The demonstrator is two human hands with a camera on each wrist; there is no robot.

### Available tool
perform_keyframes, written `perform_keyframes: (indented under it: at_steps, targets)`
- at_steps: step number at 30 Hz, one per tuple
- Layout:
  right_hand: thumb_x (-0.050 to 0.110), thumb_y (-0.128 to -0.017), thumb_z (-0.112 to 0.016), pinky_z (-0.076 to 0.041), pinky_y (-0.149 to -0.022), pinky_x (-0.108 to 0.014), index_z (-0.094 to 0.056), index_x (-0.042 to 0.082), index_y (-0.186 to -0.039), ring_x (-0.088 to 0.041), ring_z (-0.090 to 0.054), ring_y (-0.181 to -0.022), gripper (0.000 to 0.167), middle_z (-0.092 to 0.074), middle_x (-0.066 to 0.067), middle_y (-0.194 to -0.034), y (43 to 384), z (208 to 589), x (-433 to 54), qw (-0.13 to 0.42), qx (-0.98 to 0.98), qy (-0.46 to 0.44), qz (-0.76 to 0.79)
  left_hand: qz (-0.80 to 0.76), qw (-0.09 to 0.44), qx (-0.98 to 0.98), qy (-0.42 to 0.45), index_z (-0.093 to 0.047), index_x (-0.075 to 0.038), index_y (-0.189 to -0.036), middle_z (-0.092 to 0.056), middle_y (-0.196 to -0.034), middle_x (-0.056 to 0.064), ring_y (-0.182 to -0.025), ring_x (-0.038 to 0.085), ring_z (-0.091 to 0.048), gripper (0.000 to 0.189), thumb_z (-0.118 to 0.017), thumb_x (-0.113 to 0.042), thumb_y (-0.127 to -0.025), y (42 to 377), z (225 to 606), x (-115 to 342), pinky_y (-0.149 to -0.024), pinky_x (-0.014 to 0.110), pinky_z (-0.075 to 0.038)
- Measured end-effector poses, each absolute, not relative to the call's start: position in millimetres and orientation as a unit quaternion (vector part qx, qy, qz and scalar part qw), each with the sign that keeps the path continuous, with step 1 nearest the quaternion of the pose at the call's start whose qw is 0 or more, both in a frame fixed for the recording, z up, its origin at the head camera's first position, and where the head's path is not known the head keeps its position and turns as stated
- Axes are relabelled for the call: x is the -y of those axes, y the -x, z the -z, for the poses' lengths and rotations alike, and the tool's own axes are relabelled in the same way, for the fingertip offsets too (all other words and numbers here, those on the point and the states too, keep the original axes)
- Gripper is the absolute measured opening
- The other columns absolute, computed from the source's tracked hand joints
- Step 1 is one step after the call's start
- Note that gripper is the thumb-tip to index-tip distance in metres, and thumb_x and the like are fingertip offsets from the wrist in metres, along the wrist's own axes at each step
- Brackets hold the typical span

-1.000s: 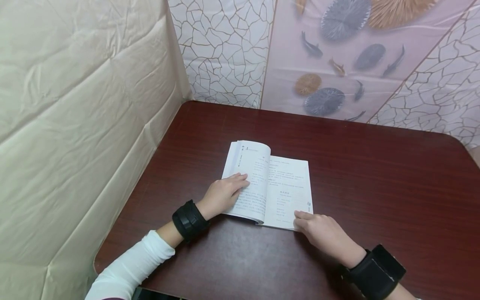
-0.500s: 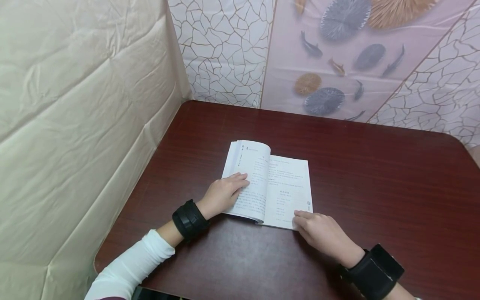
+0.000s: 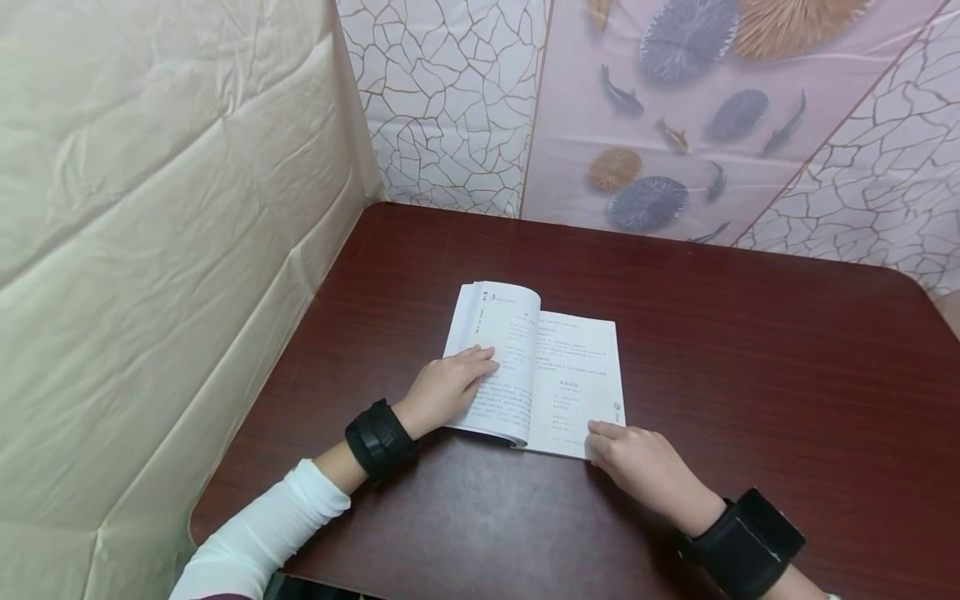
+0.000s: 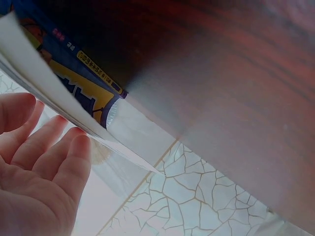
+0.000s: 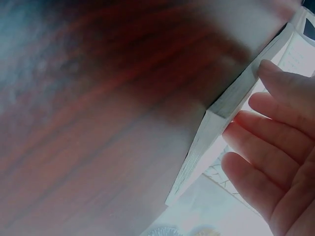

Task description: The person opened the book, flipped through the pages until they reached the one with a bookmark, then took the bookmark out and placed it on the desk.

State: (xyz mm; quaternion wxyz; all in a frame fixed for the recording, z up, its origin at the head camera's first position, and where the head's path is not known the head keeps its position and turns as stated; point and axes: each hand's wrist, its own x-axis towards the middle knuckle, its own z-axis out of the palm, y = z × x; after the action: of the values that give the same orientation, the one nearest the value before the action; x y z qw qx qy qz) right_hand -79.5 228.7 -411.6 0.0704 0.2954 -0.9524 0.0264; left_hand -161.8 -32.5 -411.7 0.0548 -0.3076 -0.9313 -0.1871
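Note:
An open book with printed white pages lies on the table, its left pages arching up from the spine. My left hand rests on the left page with fingers extended. In the left wrist view, that hand is beside the page edges, and the blue and yellow cover shows beneath them. At the lower right corner of the right page, my right hand touches the paper with relaxed fingers. The right wrist view has the right hand's thumb by the book's edge and the fingers over the page.
The dark red-brown table extends around the book. A cream cloth hangs along its left side. Behind the far edge is a patterned backdrop. Black bands circle both wrists.

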Motion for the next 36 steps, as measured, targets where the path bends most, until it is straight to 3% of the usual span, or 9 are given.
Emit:
perform_keyframes:
  at_steps: [8, 15, 20, 25, 29, 32, 36]
  targets:
    - [0.013, -0.076, -0.067, -0.037, -0.044, -0.018, -0.062, 0.016, -0.067, -0.016, -0.065, -0.066, 0.011, -0.067, -0.008, -0.099, 79.3, 406.3, -230.2, 0.038, 0.955, -0.292, -0.038, 0.187, 0.054, 0.932, 0.307, -0.062, -0.014, -0.113, -0.053, -0.126, 0.002, -0.118, 0.013, -0.048, 0.028, -0.053, -0.012, -0.087, 161.5, 411.4, 32.3, -0.093, 0.029, -0.043]
    - [0.007, -0.076, -0.065, -0.045, -0.049, -0.023, -0.068, 0.012, -0.081, -0.018, -0.066, -0.073, 0.007, -0.067, -0.008, -0.1, 79.3, 404.8, -231.1, 0.032, 0.955, -0.292, -0.037, 0.186, 0.052, 0.932, 0.308, -0.061, -0.014, -0.113, -0.053, -0.126, 0.001, -0.118, 0.013, -0.048, 0.028, -0.053, -0.012, -0.087, 162.3, 411.8, 32.3, -0.093, 0.03, -0.043]
    - [0.003, -0.073, -0.066, -0.051, -0.057, -0.026, -0.068, 0.009, -0.087, -0.016, -0.066, -0.077, 0.015, -0.068, -0.007, -0.093, 79.6, 408.4, -231.5, 0.069, 0.952, -0.295, -0.039, 0.185, 0.053, 0.931, 0.31, -0.061, -0.013, -0.113, -0.053, -0.126, 0.002, -0.118, 0.013, -0.048, 0.028, -0.053, -0.012, -0.087, 162.5, 412.0, 32.2, -0.093, 0.03, -0.043]
    - [-0.003, -0.069, -0.067, -0.051, -0.057, -0.027, -0.064, 0.009, -0.073, -0.014, -0.064, -0.072, 0.013, -0.068, -0.004, -0.083, 82.2, 411.2, -232.1, 0.124, 0.948, -0.292, -0.036, 0.187, 0.053, 0.93, 0.311, -0.061, -0.013, -0.113, -0.053, -0.126, 0.002, -0.118, 0.013, -0.048, 0.028, -0.053, -0.012, -0.087, 162.3, 411.5, 32.7, -0.093, 0.03, -0.043]
    - [-0.004, -0.065, -0.067, -0.051, -0.061, -0.033, -0.063, 0.007, -0.071, -0.021, -0.064, -0.078, 0.013, -0.068, -0.01, -0.088, 83.3, 411.1, -233.9, 0.172, 0.944, -0.276, -0.052, 0.189, 0.053, 0.93, 0.312, -0.061, -0.013, -0.113, -0.053, -0.126, 0.002, -0.118, 0.014, -0.048, 0.028, -0.052, -0.01, -0.086, 162.0, 410.5, 33.1, -0.092, 0.031, -0.043]
    - [-0.002, -0.062, -0.069, -0.051, -0.062, -0.037, -0.063, 0.003, -0.079, -0.027, -0.062, -0.089, 0.019, -0.064, -0.016, -0.099, 83.6, 409.2, -234.9, 0.204, 0.944, -0.244, -0.082, 0.188, 0.054, 0.93, 0.312, -0.061, -0.012, -0.113, -0.053, -0.126, 0.003, -0.118, 0.014, -0.048, 0.028, -0.052, -0.01, -0.086, 161.6, 410.1, 33.3, -0.092, 0.031, -0.044]
    - [0.005, -0.065, -0.07, -0.05, -0.069, -0.045, -0.055, -0.006, -0.11, -0.036, -0.053, -0.106, 0.049, -0.051, -0.025, -0.121, 84.6, 403.3, -233.3, 0.203, 0.957, -0.16, -0.136, 0.185, 0.056, 0.93, 0.311, -0.061, -0.013, -0.113, -0.053, -0.126, 0.003, -0.118, 0.014, -0.048, 0.028, -0.052, -0.01, -0.087, 161.4, 410.1, 33.5, -0.092, 0.03, -0.043]
